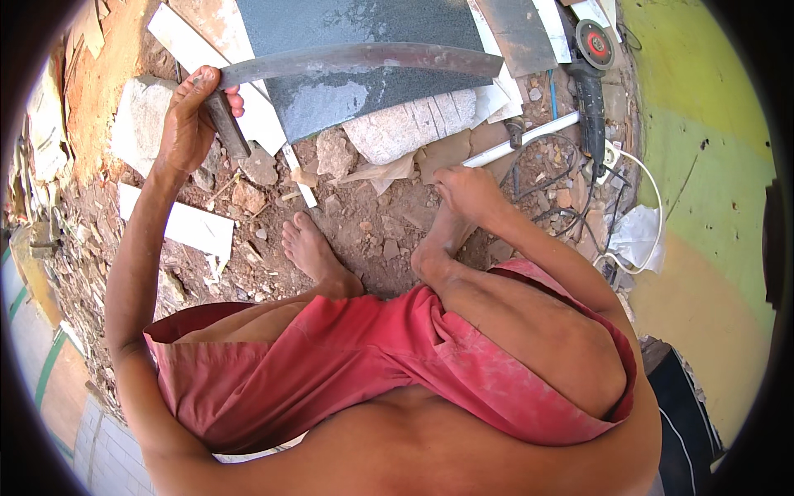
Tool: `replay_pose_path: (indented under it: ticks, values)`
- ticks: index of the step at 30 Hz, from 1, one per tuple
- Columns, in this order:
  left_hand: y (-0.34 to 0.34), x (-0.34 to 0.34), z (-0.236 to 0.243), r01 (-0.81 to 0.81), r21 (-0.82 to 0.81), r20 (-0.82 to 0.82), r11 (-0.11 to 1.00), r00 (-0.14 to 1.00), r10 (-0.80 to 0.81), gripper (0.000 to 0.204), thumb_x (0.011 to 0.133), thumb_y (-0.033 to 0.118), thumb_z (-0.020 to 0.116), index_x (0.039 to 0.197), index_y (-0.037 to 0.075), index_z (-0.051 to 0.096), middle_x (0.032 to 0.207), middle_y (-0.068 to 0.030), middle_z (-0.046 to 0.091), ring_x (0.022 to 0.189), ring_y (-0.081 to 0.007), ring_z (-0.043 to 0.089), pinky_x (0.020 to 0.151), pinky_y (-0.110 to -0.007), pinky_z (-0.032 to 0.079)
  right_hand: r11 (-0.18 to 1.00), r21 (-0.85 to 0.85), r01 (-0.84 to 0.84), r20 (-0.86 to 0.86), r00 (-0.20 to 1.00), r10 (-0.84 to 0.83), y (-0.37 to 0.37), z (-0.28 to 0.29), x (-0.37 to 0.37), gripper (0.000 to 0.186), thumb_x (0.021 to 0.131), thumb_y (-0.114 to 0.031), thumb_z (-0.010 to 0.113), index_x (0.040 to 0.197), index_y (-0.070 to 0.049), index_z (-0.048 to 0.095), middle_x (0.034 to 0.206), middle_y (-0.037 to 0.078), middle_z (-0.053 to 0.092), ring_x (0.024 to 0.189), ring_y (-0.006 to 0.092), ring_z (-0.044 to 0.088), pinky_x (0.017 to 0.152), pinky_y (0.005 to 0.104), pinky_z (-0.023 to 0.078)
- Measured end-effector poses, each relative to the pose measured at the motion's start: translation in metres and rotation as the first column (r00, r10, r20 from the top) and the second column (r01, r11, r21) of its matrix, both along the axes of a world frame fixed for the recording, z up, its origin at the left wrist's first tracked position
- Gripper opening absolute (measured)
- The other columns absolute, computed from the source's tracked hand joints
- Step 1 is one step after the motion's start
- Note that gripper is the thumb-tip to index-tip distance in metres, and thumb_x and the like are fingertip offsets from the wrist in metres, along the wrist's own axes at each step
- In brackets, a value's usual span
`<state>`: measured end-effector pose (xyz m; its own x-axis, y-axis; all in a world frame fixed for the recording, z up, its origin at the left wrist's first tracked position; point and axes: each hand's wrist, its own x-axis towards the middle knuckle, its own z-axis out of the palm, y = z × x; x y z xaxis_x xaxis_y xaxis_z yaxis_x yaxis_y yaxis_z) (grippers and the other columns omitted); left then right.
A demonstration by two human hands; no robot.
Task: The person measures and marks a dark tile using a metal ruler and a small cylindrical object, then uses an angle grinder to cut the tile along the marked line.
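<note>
My left hand (pixel 190 116) is closed around the corner of a try square (pixel 356 59), thumb on top. The square's long metal blade spans a dark grey tile (pixel 322 107) with pale smears; its short dark stock points down toward me past the tile's left side. Beyond my right foot, my right hand (pixel 471 197) is low over the rubble with its fingers curled. Whatever those fingers hold, if anything, is too small or hidden to make out. A white tube (pixel 529 139) lies just past them.
An angle grinder (pixel 590 91) lies at the right, its black cable (pixel 571 178) looping over the rubble near a white cord (pixel 660 207). A rough pale stone block (pixel 413 126) lies at the tile's near edge. White tile offcuts (pixel 184 223) and stones lie left of my bare feet.
</note>
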<state>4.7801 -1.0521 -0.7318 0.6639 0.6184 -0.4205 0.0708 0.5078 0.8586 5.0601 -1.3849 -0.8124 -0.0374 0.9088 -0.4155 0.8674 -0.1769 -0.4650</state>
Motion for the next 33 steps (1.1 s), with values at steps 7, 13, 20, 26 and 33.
replay_pose_path:
  ticks: [7,13,20,26,33]
  values:
    - [0.03,-0.017,-0.024,-0.282,-0.124,-0.234,0.951,0.94,0.248,0.03,0.102,0.035,0.043,0.102,0.007,0.054,0.071,-0.0012,0.053,0.05,-0.0104,0.045,0.049,-0.026,0.04,0.986,0.159,0.05,0.137,0.988,-0.072,-0.028,-0.01,-0.01,0.012,0.082,-0.014,0.056,0.09,-0.01,0.065,0.081,0.013,0.068,0.072,0.0319,0.069,0.065,0.0435,0.05]
    - [0.031,0.008,-0.036,-0.073,-0.166,-0.528,0.983,0.849,-0.026,0.038,0.102,0.04,0.038,0.11,0.008,0.058,0.057,0.0071,0.04,0.038,-0.0044,0.036,0.036,-0.021,0.033,0.988,0.062,0.142,0.24,0.959,-0.152,-0.03,-0.009,-0.008,0.015,0.084,-0.018,0.061,0.096,-0.013,0.066,0.086,0.01,0.069,0.074,0.0292,0.067,0.069,0.0458,0.047]
    - [0.025,0.013,-0.044,0.171,-0.262,-0.528,0.95,0.798,-0.29,0.027,0.095,0.026,0.05,0.109,0.006,0.062,0.06,-0.0012,0.057,0.031,-0.0075,0.043,0.028,-0.023,0.035,0.981,0.165,0.098,0.22,0.966,-0.134,-0.034,-0.009,-0.001,0.017,0.081,-0.015,0.059,0.097,-0.015,0.067,0.086,0.008,0.07,0.07,0.0273,0.067,0.067,0.042,0.049]
    - [0.012,0.021,-0.047,0.167,-0.31,-0.548,0.936,0.773,-0.32,0.026,0.096,0.028,0.052,0.096,0.004,0.06,0.068,-0.0072,0.067,0.03,-0.0091,0.047,0.027,-0.022,0.037,0.985,0.175,-0.005,0.262,0.964,-0.041,-0.037,-0.012,0.003,0.016,0.082,-0.013,0.053,0.093,-0.015,0.065,0.082,0.007,0.069,0.068,0.0239,0.069,0.066,0.037,0.05]
    - [0.009,0.019,-0.045,0.182,-0.277,-0.514,0.943,0.802,-0.306,0.028,0.097,0.031,0.052,0.09,0.004,0.058,0.065,-0.0065,0.066,0.03,-0.0088,0.047,0.026,-0.022,0.037,0.964,0.257,-0.071,0.342,0.939,-0.022,-0.039,-0.018,0.021,0.009,0.081,-0.017,0.057,0.079,-0.014,0.066,0.077,0.006,0.068,0.061,0.0251,0.066,0.061,0.0385,0.049]
